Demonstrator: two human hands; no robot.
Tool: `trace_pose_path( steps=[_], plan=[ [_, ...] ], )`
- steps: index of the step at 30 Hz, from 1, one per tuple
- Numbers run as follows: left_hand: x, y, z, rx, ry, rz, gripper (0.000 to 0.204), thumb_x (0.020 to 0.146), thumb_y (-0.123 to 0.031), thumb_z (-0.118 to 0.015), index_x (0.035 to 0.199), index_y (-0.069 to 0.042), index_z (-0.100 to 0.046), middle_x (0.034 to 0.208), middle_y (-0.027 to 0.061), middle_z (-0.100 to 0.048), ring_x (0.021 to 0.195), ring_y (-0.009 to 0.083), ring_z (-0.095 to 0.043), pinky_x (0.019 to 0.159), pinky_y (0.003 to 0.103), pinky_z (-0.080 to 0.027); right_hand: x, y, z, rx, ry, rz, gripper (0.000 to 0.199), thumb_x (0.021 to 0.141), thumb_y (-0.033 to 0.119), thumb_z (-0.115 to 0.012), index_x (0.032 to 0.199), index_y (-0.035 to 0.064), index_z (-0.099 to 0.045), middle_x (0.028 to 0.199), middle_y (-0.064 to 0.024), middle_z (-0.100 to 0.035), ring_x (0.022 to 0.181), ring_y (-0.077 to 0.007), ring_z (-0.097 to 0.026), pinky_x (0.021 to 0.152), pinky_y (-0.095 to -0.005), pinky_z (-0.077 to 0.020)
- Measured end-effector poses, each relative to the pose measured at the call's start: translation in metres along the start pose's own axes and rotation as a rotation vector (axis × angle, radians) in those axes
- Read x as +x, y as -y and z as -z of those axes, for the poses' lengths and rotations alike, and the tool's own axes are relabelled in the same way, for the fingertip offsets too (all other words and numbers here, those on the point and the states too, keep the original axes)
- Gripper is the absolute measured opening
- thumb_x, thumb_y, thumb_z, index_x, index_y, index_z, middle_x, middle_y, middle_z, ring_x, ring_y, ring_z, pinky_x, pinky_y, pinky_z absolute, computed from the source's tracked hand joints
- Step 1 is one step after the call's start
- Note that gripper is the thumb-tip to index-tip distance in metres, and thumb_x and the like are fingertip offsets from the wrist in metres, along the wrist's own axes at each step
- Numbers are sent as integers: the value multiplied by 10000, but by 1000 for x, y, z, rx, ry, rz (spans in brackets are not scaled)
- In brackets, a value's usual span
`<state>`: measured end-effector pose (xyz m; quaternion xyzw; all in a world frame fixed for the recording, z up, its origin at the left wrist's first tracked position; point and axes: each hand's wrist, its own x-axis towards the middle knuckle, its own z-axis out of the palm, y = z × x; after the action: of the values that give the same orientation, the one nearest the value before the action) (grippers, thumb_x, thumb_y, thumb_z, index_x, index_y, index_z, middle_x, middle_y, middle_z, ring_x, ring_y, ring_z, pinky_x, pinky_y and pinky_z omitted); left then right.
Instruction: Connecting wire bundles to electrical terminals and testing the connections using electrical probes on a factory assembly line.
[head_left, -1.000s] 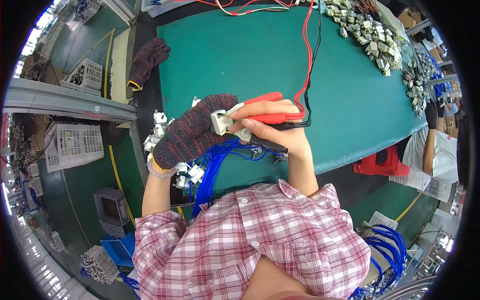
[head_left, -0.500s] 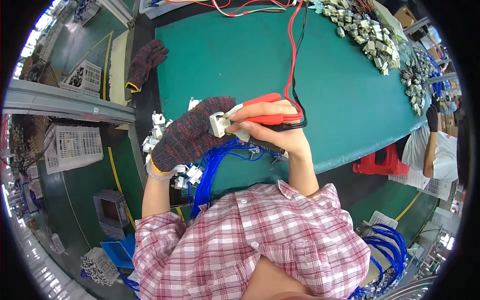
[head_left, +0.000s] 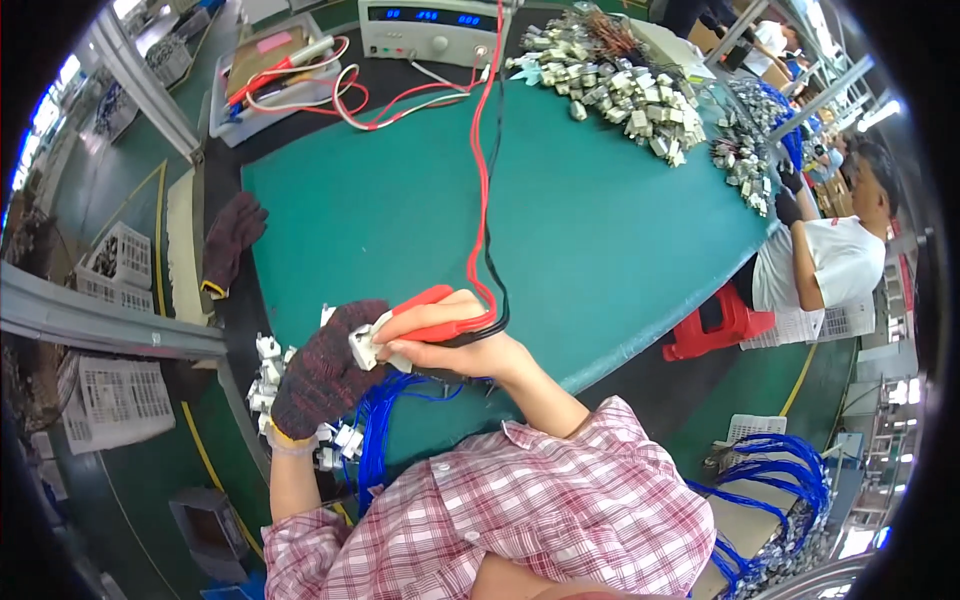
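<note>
My left hand (head_left: 322,375), in a dark knitted glove, is closed round a small white plastic connector (head_left: 362,348) above the near left of the green mat (head_left: 380,220). My bare right hand (head_left: 460,352) grips a pair of red-handled test probes (head_left: 435,331) with red and black leads, their tips against or very close to the connector. Exact contact is hidden by my fingers. Blue wires (head_left: 374,425) run from under my hands over the near table edge. More white connectors (head_left: 262,380) lie beside my left hand.
A bench power supply (head_left: 425,30) and a tray of tools (head_left: 220,115) stand at the back. An empty dark glove (head_left: 232,238) lies left. Connectors (head_left: 640,105) are heaped far right. A co-worker (head_left: 835,265) sits right, near a red stool (head_left: 705,328).
The view has shifted, bringing the power supply and tray into sight and the hands lower left. Both hands keep their holds, with the probes still at the connector.
</note>
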<state>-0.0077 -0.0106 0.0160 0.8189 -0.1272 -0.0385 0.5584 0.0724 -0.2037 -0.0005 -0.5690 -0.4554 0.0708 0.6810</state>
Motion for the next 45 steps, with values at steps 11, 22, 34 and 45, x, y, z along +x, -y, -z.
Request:
trace_pose_path(
  steps=[11, 22, 34, 45],
  plan=[
    [10, -5, 0, 215, -90, -116, 689, 736, -95, -787, 1331, -49, -442, 1211, 89, -563, 1098, 200, -552, 933, 321, -444, 9, 9, 8, -77, -5, -77, 161, 817, 67, -685, 963, 3, -694, 883, -103, -714, 831, -208, -688, 753, -310, -529],
    [3, 55, 68, 754, -84, 113, 332, 835, -241, -675, 1107, -58, -624, 1035, 122, -611, 916, 241, -612, 790, 346, -479, -48, 5, 69, 362, -614, -29, 256, 944, 126, -471, 1092, -60, -563, 828, -264, -667, 487, -245, -607, 430, -279, -511],
    [93, 27, 32, 1250, 319, 141, 394, 794, -369, -572, 1089, -110, -605, 1056, 123, -617, 1011, 312, -583, 849, 442, -480, -60, -2, 71, 290, -701, -217, 236, 930, 116, -520, 1066, -69, -580, 803, -230, -675, 520, -220, -624, 450, -269, -512],
    [153, 20, -55, 1007, 763, -125, 500, 694, -258, -655, 1169, -120, -578, 1111, 124, -599, 1012, 324, -600, 831, 440, -495, -71, -1, 79, 256, -788, -254, 245, 939, 112, -496, 1072, -70, -592, 808, -211, -681, 525, -207, -616, 463, -253, -484]
  ],
)
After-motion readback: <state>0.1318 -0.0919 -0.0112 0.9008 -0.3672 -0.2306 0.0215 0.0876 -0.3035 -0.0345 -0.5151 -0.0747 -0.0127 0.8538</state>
